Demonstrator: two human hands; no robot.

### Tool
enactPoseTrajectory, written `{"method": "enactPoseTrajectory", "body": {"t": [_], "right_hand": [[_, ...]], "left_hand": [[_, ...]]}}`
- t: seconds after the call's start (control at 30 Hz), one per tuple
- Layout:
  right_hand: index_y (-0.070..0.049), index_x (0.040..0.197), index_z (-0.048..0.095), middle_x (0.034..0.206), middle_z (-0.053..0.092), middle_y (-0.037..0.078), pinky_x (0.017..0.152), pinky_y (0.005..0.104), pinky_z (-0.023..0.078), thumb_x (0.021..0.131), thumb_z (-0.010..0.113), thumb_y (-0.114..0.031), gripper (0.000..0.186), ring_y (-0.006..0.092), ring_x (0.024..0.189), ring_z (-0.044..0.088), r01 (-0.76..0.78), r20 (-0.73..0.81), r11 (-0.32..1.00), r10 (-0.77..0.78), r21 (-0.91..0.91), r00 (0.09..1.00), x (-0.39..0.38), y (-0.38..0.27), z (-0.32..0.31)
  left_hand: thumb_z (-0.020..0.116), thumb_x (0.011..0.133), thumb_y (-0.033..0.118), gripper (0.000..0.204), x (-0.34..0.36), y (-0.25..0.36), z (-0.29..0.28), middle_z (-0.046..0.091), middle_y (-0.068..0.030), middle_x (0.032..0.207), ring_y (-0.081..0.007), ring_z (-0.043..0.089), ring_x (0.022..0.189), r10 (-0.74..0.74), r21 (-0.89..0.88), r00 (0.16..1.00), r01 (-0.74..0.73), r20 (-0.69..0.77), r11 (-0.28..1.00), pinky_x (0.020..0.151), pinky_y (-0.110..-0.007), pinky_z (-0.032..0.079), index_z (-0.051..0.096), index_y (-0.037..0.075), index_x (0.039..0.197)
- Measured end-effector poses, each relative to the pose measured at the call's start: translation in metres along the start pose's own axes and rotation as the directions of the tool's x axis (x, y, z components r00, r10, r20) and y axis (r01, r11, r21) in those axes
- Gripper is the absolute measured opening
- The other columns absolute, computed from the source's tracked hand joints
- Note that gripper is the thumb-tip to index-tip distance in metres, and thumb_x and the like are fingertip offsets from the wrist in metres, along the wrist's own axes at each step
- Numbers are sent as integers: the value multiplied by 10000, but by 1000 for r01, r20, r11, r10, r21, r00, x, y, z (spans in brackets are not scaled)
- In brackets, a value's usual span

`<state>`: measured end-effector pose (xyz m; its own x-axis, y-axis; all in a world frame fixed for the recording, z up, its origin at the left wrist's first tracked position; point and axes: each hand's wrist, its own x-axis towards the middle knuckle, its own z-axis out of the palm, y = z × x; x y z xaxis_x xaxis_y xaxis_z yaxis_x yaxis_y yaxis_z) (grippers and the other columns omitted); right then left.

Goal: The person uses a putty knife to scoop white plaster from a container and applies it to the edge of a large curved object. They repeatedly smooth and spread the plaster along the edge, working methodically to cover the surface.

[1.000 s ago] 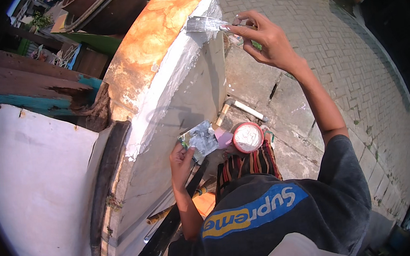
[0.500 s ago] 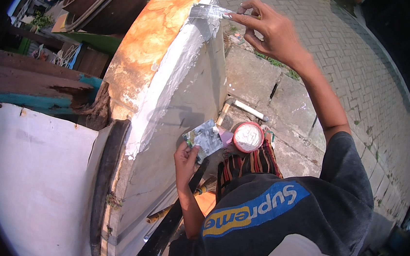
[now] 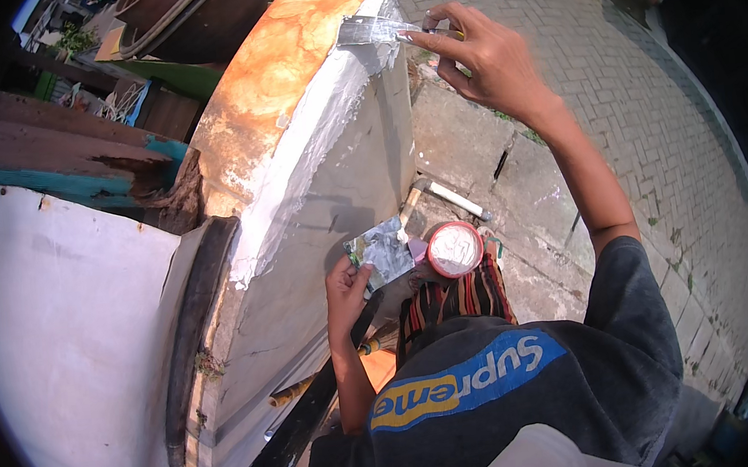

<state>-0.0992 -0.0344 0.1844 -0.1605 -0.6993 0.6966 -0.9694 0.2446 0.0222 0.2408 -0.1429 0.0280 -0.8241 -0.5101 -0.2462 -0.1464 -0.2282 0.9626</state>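
Observation:
My right hand [image 3: 488, 59] is closed on the handle of a putty knife [image 3: 370, 30], whose flat blade lies against the white-filled edge near the far end of the wall [image 3: 332, 166]. White paste [image 3: 298, 173] runs in a rough band along that edge, beside an orange-stained top face [image 3: 267, 74]. Lower down, my left hand [image 3: 346, 287] grips a flat rectangular board [image 3: 383, 255] smeared with grey-white paste, thumb on top. A red-rimmed tub [image 3: 455, 249] of white paste is just right of the board, by my striped-clad legs.
An elbowed pipe [image 3: 451, 198] sticks up from the concrete slabs [image 3: 464, 141] behind the tub. A dark beam [image 3: 298, 436] slants beside my left forearm. A white sheet [image 3: 71, 331] and brown planks [image 3: 56, 155] stand left of the wall. Paving [image 3: 612, 106] stretches to the right.
The putty knife in my right hand has moved slightly left and down along the wall's edge. My left hand and the board have shifted a little to the right.

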Motion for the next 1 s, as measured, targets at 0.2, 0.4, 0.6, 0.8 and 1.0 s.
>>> {"method": "enactPoseTrajectory", "body": {"t": [0.2, 0.4, 0.6, 0.8, 1.0], "right_hand": [[-256, 1136, 642, 1055, 580, -5, 638, 304, 518, 708, 650, -24, 487, 177, 817, 593, -24, -34, 997, 21, -69, 999, -3, 21, 10], [-244, 1125, 648, 1047, 582, 2, 644, 308, 520, 689, 666, -39, 482, 177, 825, 598, -66, -18, 998, 66, -4, 998, -3, 10, 1], [-235, 1108, 658, 1035, 585, 3, 649, 315, 522, 674, 679, -59, 469, 177, 829, 605, -20, -25, 1000, 20, -12, 999, -2, 11, 10], [-256, 1135, 645, 1071, 574, -14, 640, 303, 512, 712, 660, -51, 470, 161, 791, 598, -103, -74, 993, 98, -61, 992, -8, 32, 13], [-225, 1103, 658, 1003, 590, 1, 622, 314, 514, 724, 671, -88, 403, 166, 810, 600, -1, -45, 1000, 1, -13, 999, -3, 11, 9]], "left_hand": [[534, 919, 32, 237, 0, 2, 2, 656, -68, 1007, -95, 603, 889, -3, -6, 1000, 2, -3, 1000, 789, -238, 456, 557, -37, 1144], [532, 920, 32, 242, -1, -1, 1, 656, -71, 1009, -95, 602, 887, -23, 24, 1000, 23, 2, 999, 785, -237, 456, 556, -31, 1153], [539, 920, 39, 262, 0, 0, 5, 654, -74, 1030, -103, 603, 897, -18, -14, 1000, 18, 13, 1000, 795, -244, 454, 544, -29, 1173], [540, 920, 43, 268, 1, -4, 5, 653, -70, 1032, -106, 602, 896, -33, -32, 999, 34, 23, 999, 802, -251, 454, 541, -26, 1179], [546, 915, 53, 287, 4, -2, 11, 648, -64, 1004, -93, 598, 879, -36, -95, 999, 35, -10, 995, 797, -248, 458, 524, -16, 1193]]}}
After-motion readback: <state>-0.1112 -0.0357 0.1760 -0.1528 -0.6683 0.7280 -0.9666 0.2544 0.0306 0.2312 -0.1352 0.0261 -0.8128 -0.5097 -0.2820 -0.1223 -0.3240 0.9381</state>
